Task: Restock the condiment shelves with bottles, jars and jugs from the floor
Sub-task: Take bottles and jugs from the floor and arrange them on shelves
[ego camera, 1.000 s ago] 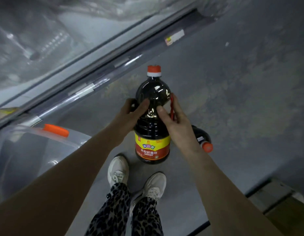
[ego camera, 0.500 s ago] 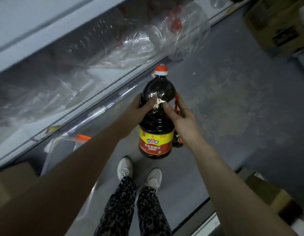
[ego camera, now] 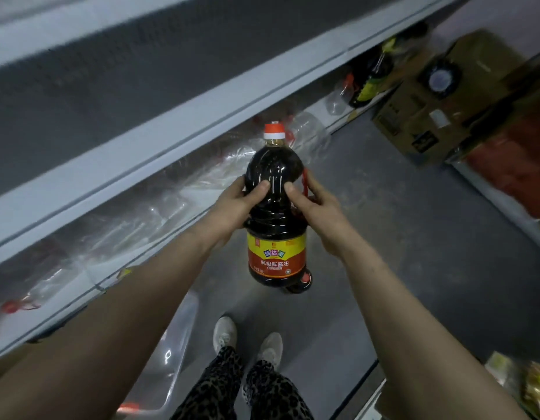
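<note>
Dark soy sauce bottle (ego camera: 276, 207) held upright above the grey floor (ego camera: 398, 253), just beside the lower shelf edge (ego camera: 177, 147), left hand (ego camera: 232, 207) and right hand (ego camera: 315, 204) wrapped round its shoulders, thumbs on front, another bottle (ego camera: 302, 284) below

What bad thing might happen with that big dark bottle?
The soy sauce bottle looks heavy; the left hand and right hand grip only its smooth upper half, so it might slip. A dropped bottle could hit the other bottle lying on the floor below. Nearby clear jugs might get knocked.
</note>
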